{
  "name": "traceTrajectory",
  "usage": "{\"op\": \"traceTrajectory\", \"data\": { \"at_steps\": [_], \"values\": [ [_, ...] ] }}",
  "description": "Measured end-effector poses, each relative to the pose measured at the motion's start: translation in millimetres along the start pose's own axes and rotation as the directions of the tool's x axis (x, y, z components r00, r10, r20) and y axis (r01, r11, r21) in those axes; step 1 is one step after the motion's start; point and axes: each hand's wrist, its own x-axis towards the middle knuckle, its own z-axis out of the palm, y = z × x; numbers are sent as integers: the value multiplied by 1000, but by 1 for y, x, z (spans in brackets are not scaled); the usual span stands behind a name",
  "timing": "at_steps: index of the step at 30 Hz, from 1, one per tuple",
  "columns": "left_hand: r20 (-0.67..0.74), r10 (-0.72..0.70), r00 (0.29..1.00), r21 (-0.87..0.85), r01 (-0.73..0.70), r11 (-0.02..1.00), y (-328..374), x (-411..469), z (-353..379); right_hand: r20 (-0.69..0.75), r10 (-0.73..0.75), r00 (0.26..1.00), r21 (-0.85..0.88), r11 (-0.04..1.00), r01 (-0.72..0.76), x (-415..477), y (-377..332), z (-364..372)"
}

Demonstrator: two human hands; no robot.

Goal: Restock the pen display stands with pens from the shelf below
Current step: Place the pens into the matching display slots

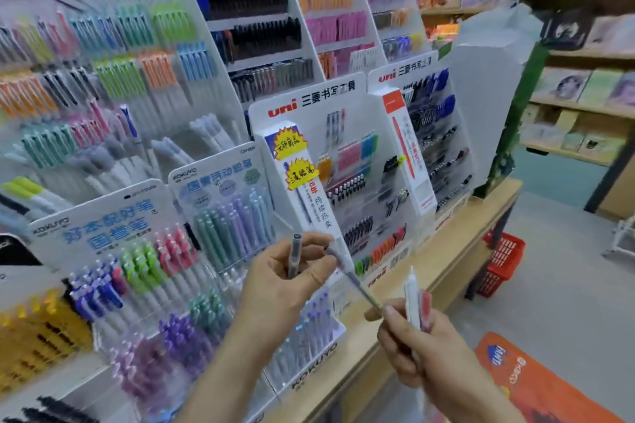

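My left hand (292,282) grips a grey pen (294,256) upright in its curled fingers and pinches the upper end of a second, slim grey pen (350,276) that slants down to the right. My right hand (412,340) pinches that slim pen's lower tip and also holds a white pen (412,299) and a pink pen (426,311) upright. Both hands hover in front of the white uni display stand (343,165) and the Kokuyo stands (220,209), all filled with rows of pens.
The stands sit on a wooden counter (457,251) running to the right. Taller pen racks (113,62) rise behind. A red basket (501,261) stands on the floor beyond the counter, an orange bag (536,381) lies at lower right, and stationery shelves (580,79) line the right wall.
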Motion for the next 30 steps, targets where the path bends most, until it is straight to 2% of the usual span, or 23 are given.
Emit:
{"op": "traceTrajectory", "data": {
  "at_steps": [3, 6, 10, 16, 20, 22, 30],
  "values": [
    [45, 6, 999, 40, -8, 999, 9, 24, 24, 73, 68, 995, 39, 997, -71, 20, -17, -25],
    [-5, 47, 999, 114, -46, 992, 15, 58, 40, 95, 82, 992, 86, 992, -90, 49, -34, -41],
    [-109, 114, 988, 150, -97, 984, 16, 116, 50, 34, 32, 999, 54, 998, -33, 100, -56, -55],
    [-177, 175, 968, 144, -150, 978, 25, 195, 55, 0, -84, 996, -123, 989, 84, 179, -101, -63],
    [-303, 312, 901, 155, -276, 948, 45, 235, 46, -8, -144, 990, -184, 973, 140, 218, -120, -69],
    [-338, 391, 856, 214, -335, 918, 58, 252, 39, -2, -160, 987, -180, 971, 158, 233, -128, -74],
    [-310, 596, 741, 511, -399, 762, 73, 293, 36, 96, -194, 976, -135, 969, 206, 299, -169, -98]
  ]
}}
